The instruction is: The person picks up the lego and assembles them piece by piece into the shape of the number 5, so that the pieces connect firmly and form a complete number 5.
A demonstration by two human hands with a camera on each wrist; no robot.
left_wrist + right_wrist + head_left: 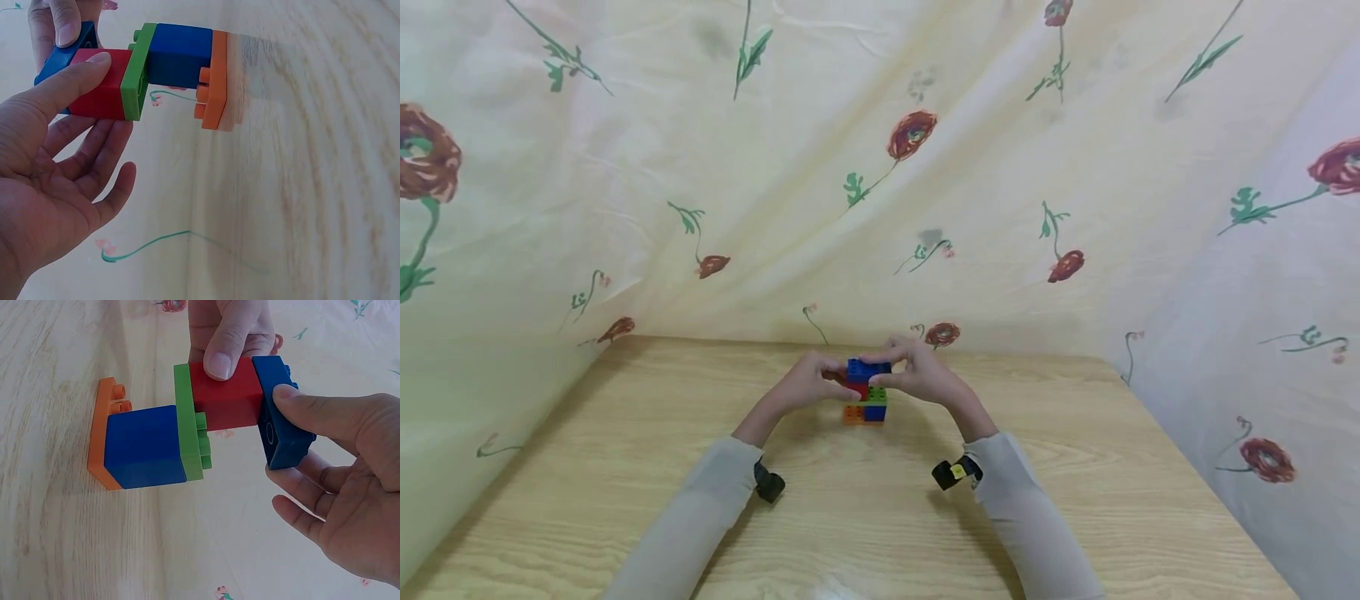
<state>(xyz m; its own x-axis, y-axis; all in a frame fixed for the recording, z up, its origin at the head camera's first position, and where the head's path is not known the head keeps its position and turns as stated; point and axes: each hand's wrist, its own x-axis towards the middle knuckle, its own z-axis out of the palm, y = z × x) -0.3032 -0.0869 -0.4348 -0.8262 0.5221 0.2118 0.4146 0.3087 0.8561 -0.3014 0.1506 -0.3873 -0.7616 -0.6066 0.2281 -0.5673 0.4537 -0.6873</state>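
Observation:
A stack of toy building bricks stands on the table in front of me. At its bottom is a flat orange plate (853,414), with a blue brick (145,447) on one side of it. Over that lies a thin green plate (139,72), and a red brick (100,83) sits on one end of the green. My left hand (807,383) pinches the red brick between thumb and fingers. My right hand (922,375) grips the upper blue brick (280,415), which overhangs the red one at the top, its hollow underside partly showing.
The pale wood table (850,517) stretches around the stack. Behind it and at the sides hangs a cream cloth (775,167) printed with red flowers. Each wrist bears a black strap device, the right one (951,472) with a yellow mark.

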